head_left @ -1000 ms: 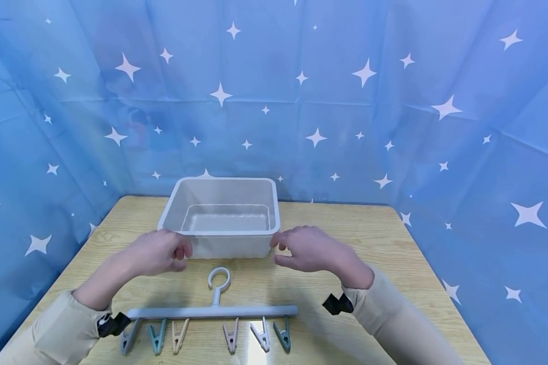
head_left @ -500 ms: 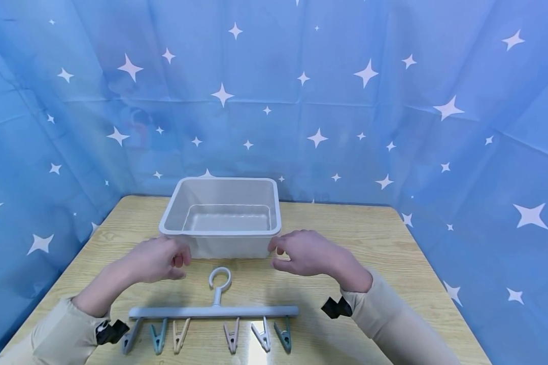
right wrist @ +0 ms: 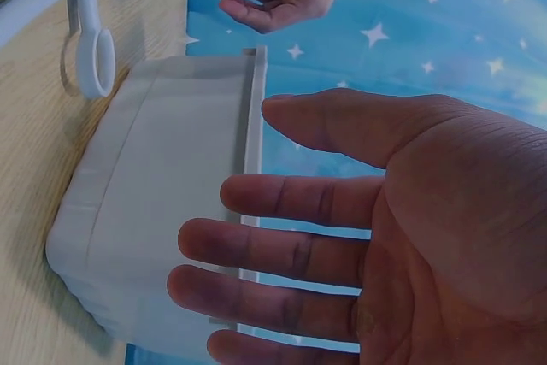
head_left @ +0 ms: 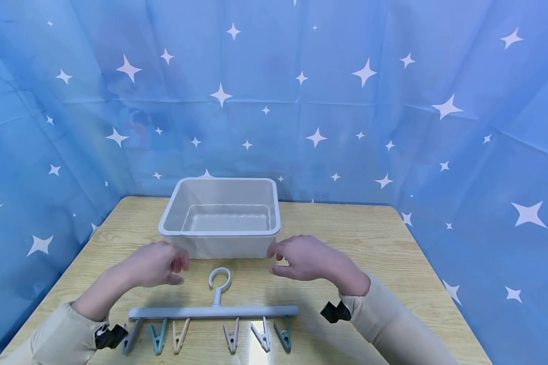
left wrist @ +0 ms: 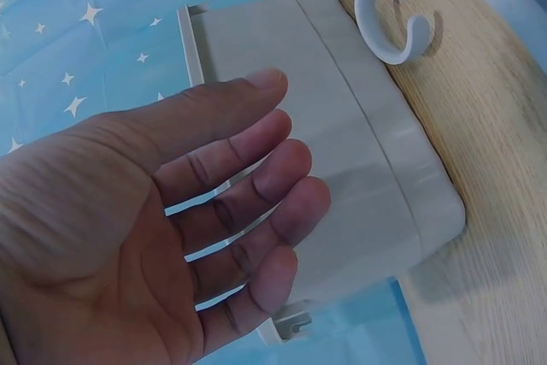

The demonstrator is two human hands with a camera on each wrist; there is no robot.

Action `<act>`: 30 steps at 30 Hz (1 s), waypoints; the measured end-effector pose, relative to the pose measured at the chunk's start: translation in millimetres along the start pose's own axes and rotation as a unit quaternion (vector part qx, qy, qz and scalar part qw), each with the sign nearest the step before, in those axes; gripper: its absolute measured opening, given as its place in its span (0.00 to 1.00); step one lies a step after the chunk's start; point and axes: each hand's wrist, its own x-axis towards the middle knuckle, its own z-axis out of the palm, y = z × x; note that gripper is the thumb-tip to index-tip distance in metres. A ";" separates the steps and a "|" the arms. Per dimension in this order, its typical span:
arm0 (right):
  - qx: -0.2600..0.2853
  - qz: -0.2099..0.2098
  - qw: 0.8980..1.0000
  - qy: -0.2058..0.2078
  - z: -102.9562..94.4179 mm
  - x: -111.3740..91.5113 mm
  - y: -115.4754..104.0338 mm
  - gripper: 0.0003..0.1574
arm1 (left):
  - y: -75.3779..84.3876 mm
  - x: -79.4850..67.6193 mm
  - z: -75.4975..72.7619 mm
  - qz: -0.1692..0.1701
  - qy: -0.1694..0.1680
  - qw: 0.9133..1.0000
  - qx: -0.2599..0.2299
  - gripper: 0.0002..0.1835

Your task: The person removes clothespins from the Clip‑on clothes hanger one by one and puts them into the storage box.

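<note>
My left hand [head_left: 157, 264] hovers in front of the near left corner of a light grey plastic bin [head_left: 230, 247], fingers loosely bent and holding nothing. On the other side my right hand [head_left: 303, 257] hangs near the bin's right front corner, its palm bare in the right wrist view. Between and below the hands lies a pale blue clip hanger [head_left: 251, 312], its hook [head_left: 228, 276] pointing toward the bin. Several clothespins hang along its bar, among them a teal one [head_left: 158, 337], a beige one [head_left: 179, 336], a pinkish one [head_left: 231, 336] and a white one [head_left: 261, 335].
The wood-grain table [head_left: 347, 223] has a rounded far edge. A blue curtain [head_left: 274, 126] with white stars stands behind it and along both sides. A black wrist device [head_left: 337, 312] sits at the right sleeve, another [head_left: 110, 336] at the left.
Both hands have drawn back slightly toward the body, away from the bin's rim. The bin and the clip hanger stay where they were.
</note>
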 end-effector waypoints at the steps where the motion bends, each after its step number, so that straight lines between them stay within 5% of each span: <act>1: -0.001 0.000 1.000 -0.002 1.2 0.4 0.1 0.18 | -0.4 -0.5 0.6 0.000 -0.003 1.000 -0.003 0.11; 30: -0.033 -0.040 0.998 -0.043 29.6 13.7 -8.1 0.19 | -12.0 -3.5 16.9 -0.007 -0.076 0.996 -0.039 0.14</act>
